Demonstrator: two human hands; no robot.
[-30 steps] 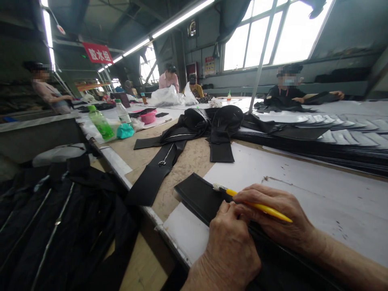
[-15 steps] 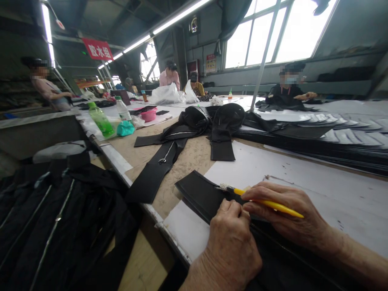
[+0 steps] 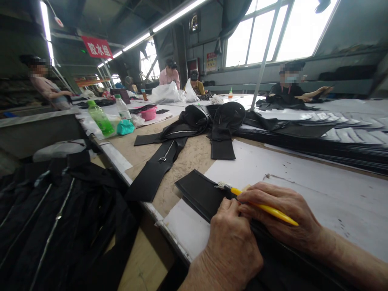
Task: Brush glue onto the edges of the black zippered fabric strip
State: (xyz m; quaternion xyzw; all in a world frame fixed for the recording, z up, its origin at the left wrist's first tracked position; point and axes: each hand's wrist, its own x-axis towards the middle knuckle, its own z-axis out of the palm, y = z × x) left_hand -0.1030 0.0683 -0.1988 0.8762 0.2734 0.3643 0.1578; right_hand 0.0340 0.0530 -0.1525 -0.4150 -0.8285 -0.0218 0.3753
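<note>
My right hand (image 3: 281,214) is closed around a yellow-handled brush (image 3: 260,205). Its whitish bristle tip (image 3: 222,185) rests on the edge of a black fabric strip (image 3: 198,194) that lies on white paper (image 3: 303,178) at the table's near edge. My left hand (image 3: 232,246) lies on the same strip just behind the tip, fingers curled and pressing the fabric down. The strip runs back under both hands toward me.
More black strips with zippers (image 3: 165,153) and a black heap (image 3: 212,119) lie mid-table; stacked black pieces (image 3: 333,145) line the right. A green bottle (image 3: 100,119) and pink bowl (image 3: 148,115) stand far left. Black garments (image 3: 60,218) hang below left. Other people work farther off.
The brush tip has slid slightly along the strip's edge and back; my hands stay almost in place. The person at far right has stretched an arm out.
</note>
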